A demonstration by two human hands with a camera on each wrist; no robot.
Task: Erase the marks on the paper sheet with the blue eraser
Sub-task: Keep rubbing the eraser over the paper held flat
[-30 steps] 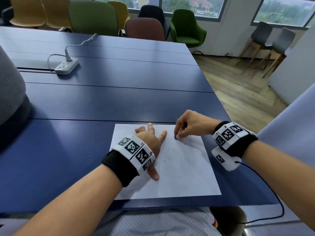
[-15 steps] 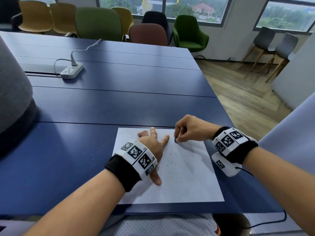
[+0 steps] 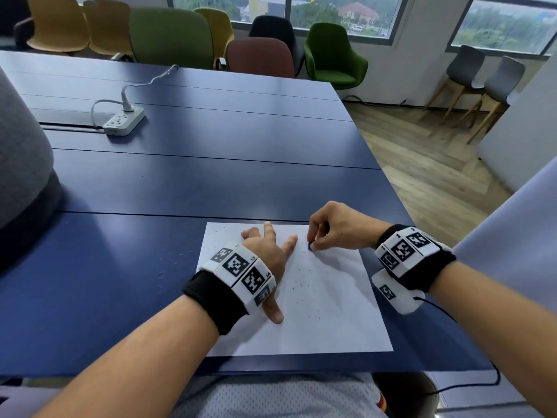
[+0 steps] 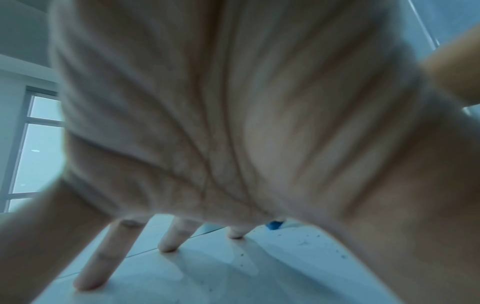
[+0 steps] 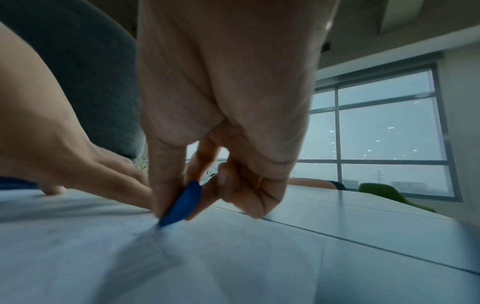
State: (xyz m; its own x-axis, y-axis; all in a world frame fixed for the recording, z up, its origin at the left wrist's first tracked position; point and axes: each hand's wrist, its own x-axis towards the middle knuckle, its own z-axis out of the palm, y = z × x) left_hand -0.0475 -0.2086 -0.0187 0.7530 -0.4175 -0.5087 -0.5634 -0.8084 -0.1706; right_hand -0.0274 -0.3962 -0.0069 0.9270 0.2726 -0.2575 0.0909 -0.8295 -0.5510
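A white paper sheet point(image 3: 328, 321) lies on the blue table point(image 3: 211, 182) near its front edge, speckled with dark eraser crumbs. My left hand point(image 3: 268, 251) lies flat on the sheet's left half with fingers spread, pressing it down. My right hand point(image 3: 328, 227) pinches a small blue eraser point(image 3: 310, 246) between thumb and fingers at the sheet's upper right. In the right wrist view the blue eraser point(image 5: 182, 203) stands tilted with its lower tip on the paper sheet point(image 5: 207, 257). The left wrist view shows the spread fingers point(image 4: 171, 238) on the paper and the blue eraser point(image 4: 275, 225) just beyond.
A white power strip point(image 3: 123, 120) with its cable lies at the table's far left. A grey rounded object point(image 3: 18, 164) stands at the left edge. Chairs point(image 3: 259, 55) line the far side. The table's right edge drops to wooden floor point(image 3: 428, 164).
The right hand with the eraser has shifted only slightly on the sheet's upper right. The left hand stays pressed on the paper. The head camera has tilted a little.
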